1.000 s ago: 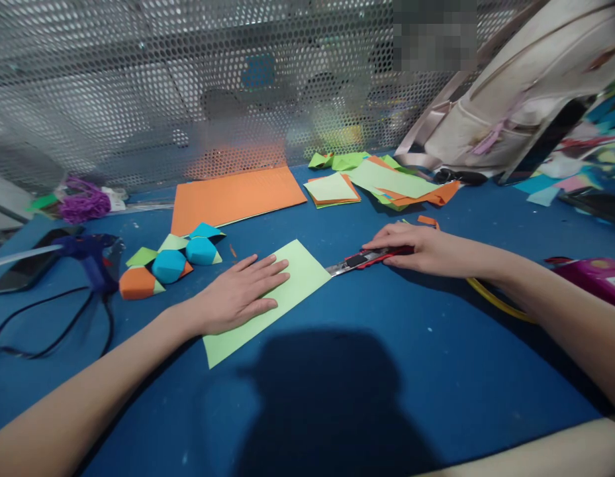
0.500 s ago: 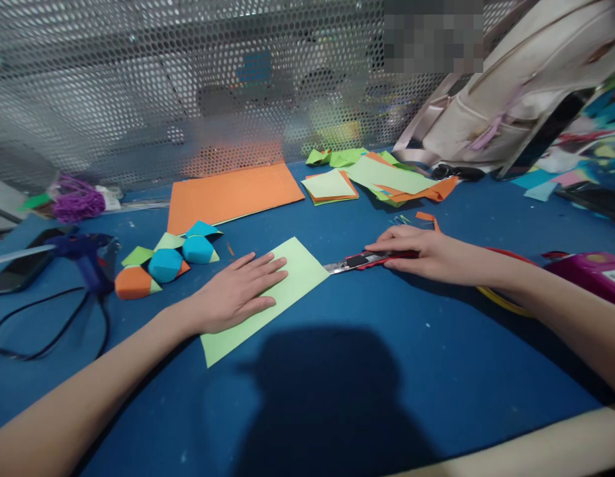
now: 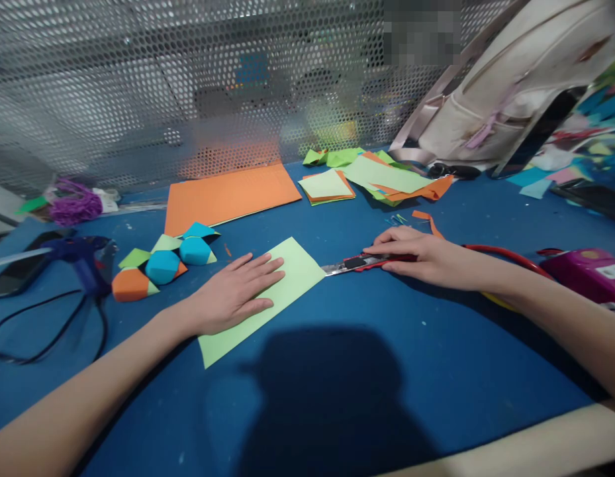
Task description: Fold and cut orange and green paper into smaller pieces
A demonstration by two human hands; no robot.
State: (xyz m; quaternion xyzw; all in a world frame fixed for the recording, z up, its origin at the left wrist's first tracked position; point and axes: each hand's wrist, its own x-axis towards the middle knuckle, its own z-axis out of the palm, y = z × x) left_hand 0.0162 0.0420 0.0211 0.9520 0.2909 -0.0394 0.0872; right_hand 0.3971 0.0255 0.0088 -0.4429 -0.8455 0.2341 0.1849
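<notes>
One unreadable white label [image 3: 611, 272], rounded magenta case [image 3: 575, 268] | my left hand [image 3: 242, 291] open on pale-green paper sheet [image 3: 298, 268] | right hand [image 3: 404, 250] grips red-black steel-bladed cutter [image 3: 357, 263], as before

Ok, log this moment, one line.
left hand: flat on pale green paper sheet; right hand: holding red-black metal knife; blade: at sheet's corner

Knife handle [image 3: 357, 263] partly hidden, backpack [image 3: 510, 86] cropped
</notes>
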